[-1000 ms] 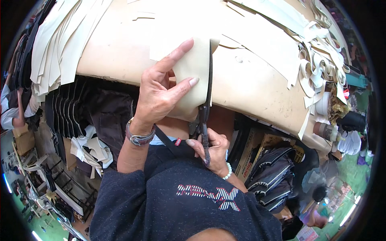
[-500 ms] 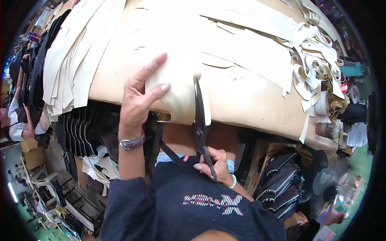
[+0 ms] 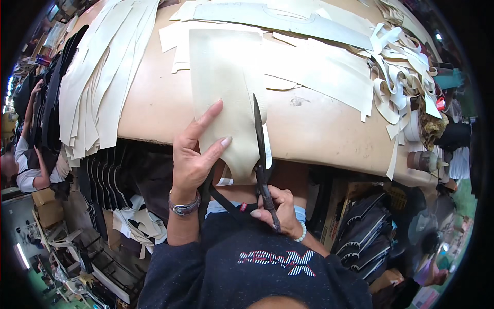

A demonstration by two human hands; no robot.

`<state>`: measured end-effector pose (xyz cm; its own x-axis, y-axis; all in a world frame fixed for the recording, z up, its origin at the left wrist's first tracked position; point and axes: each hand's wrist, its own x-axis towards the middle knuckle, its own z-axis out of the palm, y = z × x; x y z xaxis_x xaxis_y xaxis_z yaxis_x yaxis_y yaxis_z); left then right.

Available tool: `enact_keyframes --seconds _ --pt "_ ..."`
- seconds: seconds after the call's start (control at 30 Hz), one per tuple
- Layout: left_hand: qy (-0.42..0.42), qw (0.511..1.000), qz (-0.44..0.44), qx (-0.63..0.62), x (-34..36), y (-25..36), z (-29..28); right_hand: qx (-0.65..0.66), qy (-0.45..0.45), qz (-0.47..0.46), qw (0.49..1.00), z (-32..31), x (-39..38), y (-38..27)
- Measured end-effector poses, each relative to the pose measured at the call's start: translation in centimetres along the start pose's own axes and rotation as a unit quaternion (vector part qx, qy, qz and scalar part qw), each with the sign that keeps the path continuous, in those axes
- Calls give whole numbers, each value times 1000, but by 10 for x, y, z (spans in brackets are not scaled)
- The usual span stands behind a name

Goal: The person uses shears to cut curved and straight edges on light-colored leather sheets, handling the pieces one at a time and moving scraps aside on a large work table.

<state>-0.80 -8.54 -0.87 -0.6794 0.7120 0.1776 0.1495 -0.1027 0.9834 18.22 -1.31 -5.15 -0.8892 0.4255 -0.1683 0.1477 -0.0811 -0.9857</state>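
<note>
A cream sheet of leather-like material (image 3: 226,67) lies on the table, its near end bent down over the front edge. My left hand (image 3: 193,162) grips its left side, thumb and forefinger on top and the other fingers hidden underneath. In my right hand (image 3: 283,208) is a pair of large dark scissors (image 3: 261,141), held by the handles close to my body. The blades point away from me along the sheet's right side. A narrow pale strip of the material shows just right of them.
Long cream pieces (image 3: 110,67) lie in layers at the table's left. A grey curved template (image 3: 288,20) rests on flat pieces at the back. Curled offcuts (image 3: 396,77) are heaped at the right, near a jar (image 3: 424,160). Dark stacked pieces (image 3: 363,226) stand below the table.
Both hands, the scissors and the sheet's near end appear slightly lower and farther right. The view has shifted and darkened, and the sheet's far edge now shows.
</note>
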Motion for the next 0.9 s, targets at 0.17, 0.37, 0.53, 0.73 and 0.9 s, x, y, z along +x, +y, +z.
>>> enact_keyframes --seconds 0.17,0.37,0.53,0.73,0.9 --pt "12 1000 1 19 -1 0 1 -3 -6 -5 1000 1 2 1" --pt "11 999 5 33 -1 1 3 -4 13 -10 1000 2 3 5" --pt "-14 999 -22 45 -4 9 2 -14 15 -12 1000 2 4 5" --pt "2 999 -21 39 -6 6 4 -19 16 -25 999 2 5 5" --pt "1 999 -12 44 -6 4 4 -32 27 -22 999 2 3 5"
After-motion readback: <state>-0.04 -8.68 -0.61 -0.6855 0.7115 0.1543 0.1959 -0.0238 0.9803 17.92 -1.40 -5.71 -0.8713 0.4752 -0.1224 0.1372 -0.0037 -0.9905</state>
